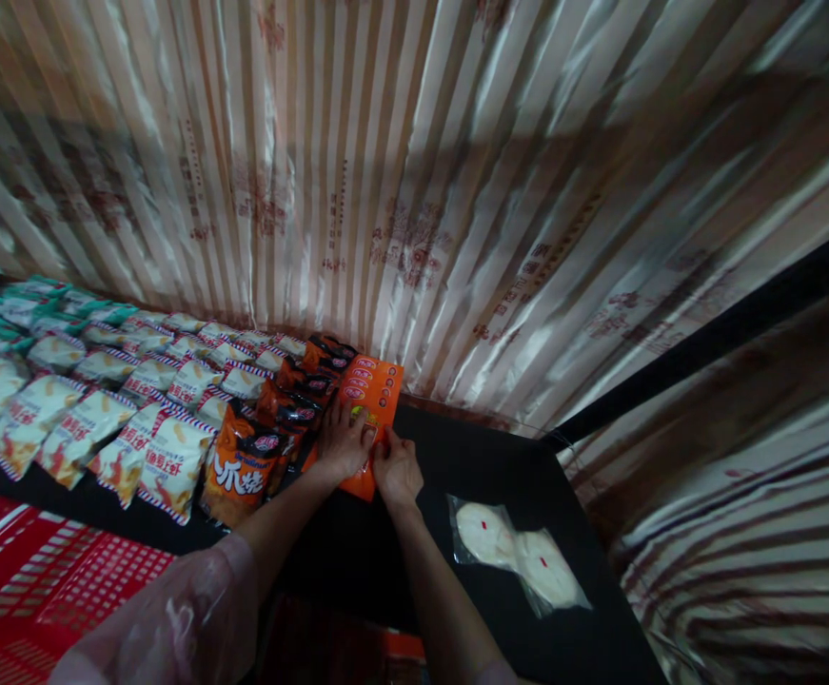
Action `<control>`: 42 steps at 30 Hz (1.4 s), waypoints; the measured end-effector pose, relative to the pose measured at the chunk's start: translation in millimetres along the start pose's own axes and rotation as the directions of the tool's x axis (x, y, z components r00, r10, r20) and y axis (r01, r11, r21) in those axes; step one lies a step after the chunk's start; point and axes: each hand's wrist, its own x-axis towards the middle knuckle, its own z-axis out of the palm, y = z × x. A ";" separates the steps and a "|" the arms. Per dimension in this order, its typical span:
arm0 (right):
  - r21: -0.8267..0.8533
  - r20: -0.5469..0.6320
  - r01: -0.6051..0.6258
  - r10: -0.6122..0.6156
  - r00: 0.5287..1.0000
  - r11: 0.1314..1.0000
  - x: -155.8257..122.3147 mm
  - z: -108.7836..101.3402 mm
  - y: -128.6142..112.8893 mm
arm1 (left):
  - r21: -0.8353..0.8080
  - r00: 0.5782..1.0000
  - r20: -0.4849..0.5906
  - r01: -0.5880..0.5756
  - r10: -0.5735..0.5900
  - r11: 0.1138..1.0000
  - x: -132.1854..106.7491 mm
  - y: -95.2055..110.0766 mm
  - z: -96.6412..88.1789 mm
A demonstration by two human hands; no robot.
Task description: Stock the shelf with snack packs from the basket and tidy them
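A column of flat orange snack packets (378,376) lies on the black table, to the right of the black-and-orange bags. My left hand (345,440) rests on these packets with its fingers stretched forward. Close beside it, my right hand (396,469) is at the column's right edge, its fingers bent and closed on the nearer orange packet (358,483). The fingertips partly cover the packets. Just left of my left hand stands a black-and-orange snack bag (243,468), at the front of a row of similar bags.
Rows of white snack bags (171,459) and green bags (32,303) fill the table's left side. Two clear-wrapped round white pieces (485,533) lie on the black table (482,457). A red basket (71,571) sits at lower left. Striped curtain (414,190) and a dark pole (706,333) border the table.
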 end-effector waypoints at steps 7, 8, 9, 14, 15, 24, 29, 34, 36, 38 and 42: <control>-0.009 0.002 -0.003 0.003 1.000 1.000 -0.8 -1.8 -1.7 | 0.008 1.000 0.000 0.007 -0.007 1.000 2.7 1.4 -2.7; -0.007 0.006 -0.008 0.008 1.000 1.000 -1.0 -2.9 -2.1 | 0.004 1.000 0.005 0.011 -0.011 1.000 3.2 2.0 -3.4; -0.005 0.009 -0.010 0.010 1.000 1.000 -1.1 -3.9 -2.4 | -0.001 1.000 0.011 0.018 -0.017 1.000 3.7 2.6 -4.2; -0.003 0.028 -0.018 0.018 0.999 1.000 -0.9 -6.3 -2.8 | -0.015 0.999 0.019 0.042 -0.042 0.999 5.4 5.9 -7.5; -0.002 0.029 -0.019 0.019 0.999 1.000 -0.7 -6.1 -2.4 | -0.015 0.999 0.019 0.043 -0.042 0.999 5.6 6.1 -7.6; -0.002 0.020 -0.018 0.018 1.000 1.000 0.8 -4.8 -0.5 | -0.028 0.998 -0.016 -0.065 0.065 0.997 8.4 7.2 -2.8; 0.003 0.012 -0.014 0.014 1.000 1.000 1.7 -3.2 0.8 | 0.009 0.995 0.012 -0.099 0.099 0.995 9.8 7.5 -3.4; 0.010 0.032 0.002 -0.002 0.999 1.000 2.1 -6.7 1.5 | 0.020 0.993 0.029 -0.116 0.116 0.993 11.4 6.7 -7.2; 0.023 0.042 0.010 -0.011 0.999 1.000 2.2 -8.9 2.1 | 0.027 0.993 0.036 -0.114 0.113 0.993 11.8 7.3 -8.9; 0.040 0.039 0.018 -0.020 0.999 0.999 2.0 -10.5 2.9 | 0.036 0.993 0.037 -0.117 0.116 0.993 12.2 8.3 -10.3; 0.076 0.012 0.053 -0.054 0.998 0.996 0.4 -11.8 5.2 | 0.044 0.993 0.033 -0.114 0.113 0.992 12.3 10.3 -11.3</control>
